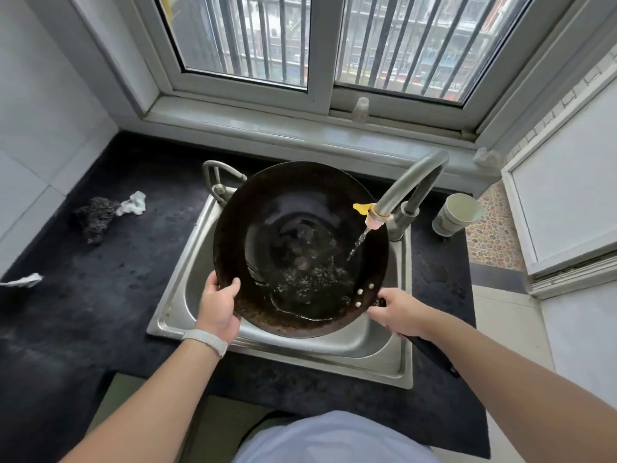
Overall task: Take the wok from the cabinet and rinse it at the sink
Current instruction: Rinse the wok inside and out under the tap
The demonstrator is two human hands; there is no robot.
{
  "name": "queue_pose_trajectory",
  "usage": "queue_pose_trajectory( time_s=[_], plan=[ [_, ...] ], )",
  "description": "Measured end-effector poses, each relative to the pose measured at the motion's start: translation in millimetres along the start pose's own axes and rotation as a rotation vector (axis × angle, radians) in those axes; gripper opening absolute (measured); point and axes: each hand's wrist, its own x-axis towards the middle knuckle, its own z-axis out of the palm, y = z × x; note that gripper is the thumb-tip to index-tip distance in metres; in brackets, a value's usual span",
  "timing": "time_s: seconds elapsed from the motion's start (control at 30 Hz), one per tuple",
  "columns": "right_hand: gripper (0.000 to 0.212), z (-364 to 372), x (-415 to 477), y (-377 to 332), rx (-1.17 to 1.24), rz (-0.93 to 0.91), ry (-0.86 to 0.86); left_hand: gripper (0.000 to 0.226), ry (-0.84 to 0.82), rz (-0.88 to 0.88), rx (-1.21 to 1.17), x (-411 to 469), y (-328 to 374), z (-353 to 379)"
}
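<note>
A large dark wok (283,208) is held tilted over the steel sink (180,309). Water runs from the curved tap (414,185) onto the wok's right inner wall and pools with bubbles in its lower part. My left hand (218,307) grips the near-left rim, thumb inside the rim. My right hand (397,312) is closed around the black handle (434,357) close to the rivets. A white watch sits on my left wrist.
A black countertop (100,295) surrounds the sink. On its left lie a dark scrubber (96,217) and crumpled white tissues (133,203). A white cup (455,213) stands right of the tap. A second small tap (218,180) rises behind the wok. A barred window is beyond.
</note>
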Motion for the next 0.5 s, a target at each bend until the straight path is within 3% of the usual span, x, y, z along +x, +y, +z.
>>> queue_pose_trajectory(
  time_s=[0.5],
  plan=[
    [0.008,-30,34,-17,-0.089,-0.143,-0.028,0.047,0.083,0.139,0.273,-15,8,-10]
  ],
)
